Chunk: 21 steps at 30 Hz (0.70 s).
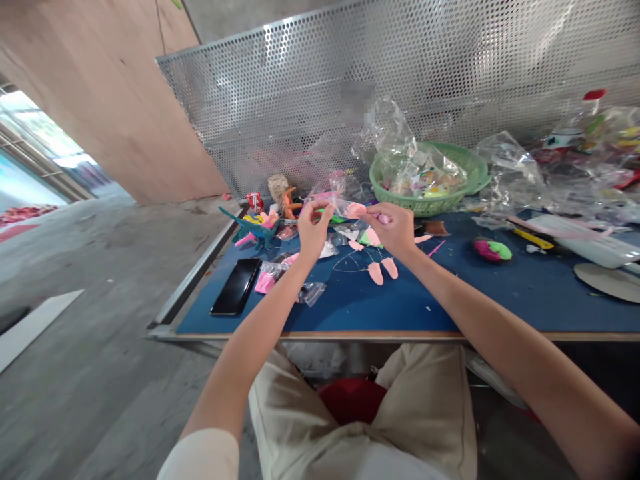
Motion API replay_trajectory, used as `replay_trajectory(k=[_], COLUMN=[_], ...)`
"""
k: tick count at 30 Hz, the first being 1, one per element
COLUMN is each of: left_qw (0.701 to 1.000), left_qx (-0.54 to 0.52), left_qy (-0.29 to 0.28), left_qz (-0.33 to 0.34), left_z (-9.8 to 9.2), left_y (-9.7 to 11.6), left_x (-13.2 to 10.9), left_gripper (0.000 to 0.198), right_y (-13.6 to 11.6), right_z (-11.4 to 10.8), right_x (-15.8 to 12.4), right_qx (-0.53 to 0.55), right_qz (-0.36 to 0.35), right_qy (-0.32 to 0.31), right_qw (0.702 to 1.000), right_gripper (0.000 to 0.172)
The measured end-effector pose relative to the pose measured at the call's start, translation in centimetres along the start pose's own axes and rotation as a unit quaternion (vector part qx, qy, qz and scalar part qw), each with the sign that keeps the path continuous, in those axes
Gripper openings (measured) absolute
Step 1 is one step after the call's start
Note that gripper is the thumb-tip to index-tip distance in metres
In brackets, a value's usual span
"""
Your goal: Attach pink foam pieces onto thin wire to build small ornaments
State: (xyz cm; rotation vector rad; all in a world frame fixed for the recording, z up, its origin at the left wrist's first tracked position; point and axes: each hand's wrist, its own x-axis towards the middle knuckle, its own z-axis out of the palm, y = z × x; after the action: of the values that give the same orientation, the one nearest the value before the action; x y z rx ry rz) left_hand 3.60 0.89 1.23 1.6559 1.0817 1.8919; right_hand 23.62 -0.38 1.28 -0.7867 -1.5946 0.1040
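My left hand (315, 227) pinches the edge of a small clear plastic bag (341, 205) over the blue table. Facing it, my right hand (393, 228) has its fingers closed on a pink clay piece (356, 211), which lies at or inside the bag's right end; which of the two I cannot tell. Below my hands, two flat pink ovals (383, 270) rest on the table beside thin wire loops (350, 265). A bag with pink clay (266, 280) sits left of my left forearm.
A black phone (236, 287) lies at the table's left. Teal, orange and pink clay figures (257, 230) stand behind it. At the back are a green basket (425, 205) and plastic bags (515, 167). A yellow cutter (533, 239) lies right, near magenta-green clay (493, 250).
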Motion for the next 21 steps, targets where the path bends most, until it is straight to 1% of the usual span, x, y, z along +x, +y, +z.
replay_trajectory(k=[3,6,10,19,21], left_qw=[1.0,1.0,1.0,1.0,1.0], left_qx=[0.011,0.025,0.019,0.008,0.009], left_qy=[0.011,0.009,0.006,-0.011,-0.021], left_qz=[0.003,0.011,0.013,0.006,0.011], left_z=[0.05,0.1,0.07,-0.15,-0.14], left_y=[-0.09,-0.02,0.1,-0.58,-0.64], left_x=[0.01,-0.07,-0.12,0.3,0.3], left_gripper=[0.03,0.029,0.027,0.029,0.031], right_y=[-0.09,-0.2,-0.21,-0.32,-0.2], right_z=[-0.02,-0.06,-0.1,-0.14,-0.07], right_x=[-0.01,0.01,0.03,-0.03,-0.07], right_qx=[-0.006,-0.006,-0.014,-0.01,-0.009], right_qz=[0.01,0.01,0.008,-0.002,-0.007], right_qy=[0.004,0.004,-0.002,-0.011,-0.003], right_qw=[1.0,1.0,1.0,1.0,1.0], right_gripper=[0.016,0.017,0.018,0.018,0.016])
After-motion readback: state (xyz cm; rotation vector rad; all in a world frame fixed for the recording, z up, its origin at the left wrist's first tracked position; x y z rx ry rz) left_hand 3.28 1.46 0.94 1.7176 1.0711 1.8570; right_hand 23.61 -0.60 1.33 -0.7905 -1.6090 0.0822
